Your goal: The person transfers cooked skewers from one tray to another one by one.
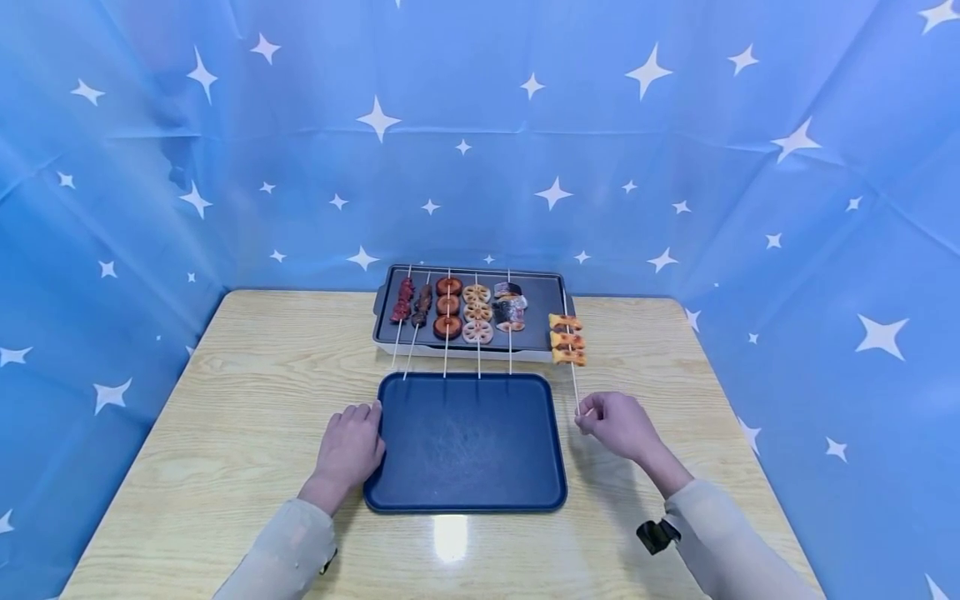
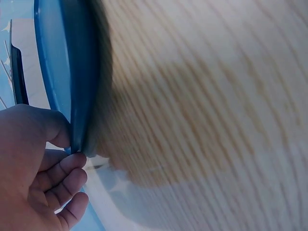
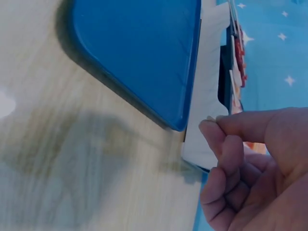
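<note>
My right hand [image 1: 618, 423] pinches the lower end of a thin skewer stick between thumb and fingertips. Several yellow, brown-patched pieces [image 1: 567, 340] are threaded on that skewer, overlapping the griddle's right edge in the head view. In the right wrist view the hand [image 3: 260, 159] has its other fingers curled, and the stick is hard to make out. My left hand [image 1: 351, 446] grips the left rim of a dark blue rectangular tray [image 1: 465, 442] lying on the table. The left wrist view shows the thumb on the tray's rim [image 2: 84, 62] and a finger beneath it.
Behind the tray stands a griddle [image 1: 536, 292] bearing skewers of dark red meat [image 1: 402, 302], brown meat [image 1: 423, 307], round brown slices [image 1: 448, 305], lotus root [image 1: 477, 312] and silver-skinned fish [image 1: 510, 308]. Their sticks point toward the tray. A starry blue curtain [image 1: 465, 100] surrounds the wooden table [image 1: 247, 400].
</note>
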Motion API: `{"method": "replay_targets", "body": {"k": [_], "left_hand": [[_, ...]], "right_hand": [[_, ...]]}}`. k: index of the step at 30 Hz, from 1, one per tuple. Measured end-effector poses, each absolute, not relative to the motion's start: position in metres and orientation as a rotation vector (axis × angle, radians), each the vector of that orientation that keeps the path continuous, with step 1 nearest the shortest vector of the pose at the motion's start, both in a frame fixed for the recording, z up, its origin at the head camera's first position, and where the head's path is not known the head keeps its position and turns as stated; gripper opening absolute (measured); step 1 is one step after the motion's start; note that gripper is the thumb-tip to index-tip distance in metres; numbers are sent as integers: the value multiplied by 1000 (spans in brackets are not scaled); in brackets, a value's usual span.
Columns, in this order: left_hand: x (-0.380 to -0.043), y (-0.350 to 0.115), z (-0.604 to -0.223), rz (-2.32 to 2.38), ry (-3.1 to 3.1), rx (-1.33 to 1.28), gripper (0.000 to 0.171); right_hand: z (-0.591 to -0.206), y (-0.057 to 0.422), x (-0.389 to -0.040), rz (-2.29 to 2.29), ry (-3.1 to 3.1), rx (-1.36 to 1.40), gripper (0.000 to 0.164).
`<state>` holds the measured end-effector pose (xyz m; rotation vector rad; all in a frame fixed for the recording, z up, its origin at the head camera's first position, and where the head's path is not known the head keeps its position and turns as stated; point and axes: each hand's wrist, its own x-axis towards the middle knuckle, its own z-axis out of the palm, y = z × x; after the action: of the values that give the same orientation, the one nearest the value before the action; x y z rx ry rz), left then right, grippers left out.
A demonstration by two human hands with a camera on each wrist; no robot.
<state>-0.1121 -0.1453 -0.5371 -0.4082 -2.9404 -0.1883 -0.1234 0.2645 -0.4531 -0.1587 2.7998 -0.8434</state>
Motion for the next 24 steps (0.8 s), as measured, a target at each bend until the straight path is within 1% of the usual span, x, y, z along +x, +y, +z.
{"method": "replay_targets", "body": {"k": [11, 16, 24], "left_hand": [[-113, -145, -536, -195, -2969, -404, 50], [-113, -145, -534, -200, -2972, -405, 50], [-114, -145, -535, -204, -2983, -401, 51]], "right_hand": [[-456, 274, -92, -830, 2662, -214, 3], [-457, 279, -82, -814, 2637, -308, 9], [-460, 282, -70, -825, 2554, -341, 11]]}}
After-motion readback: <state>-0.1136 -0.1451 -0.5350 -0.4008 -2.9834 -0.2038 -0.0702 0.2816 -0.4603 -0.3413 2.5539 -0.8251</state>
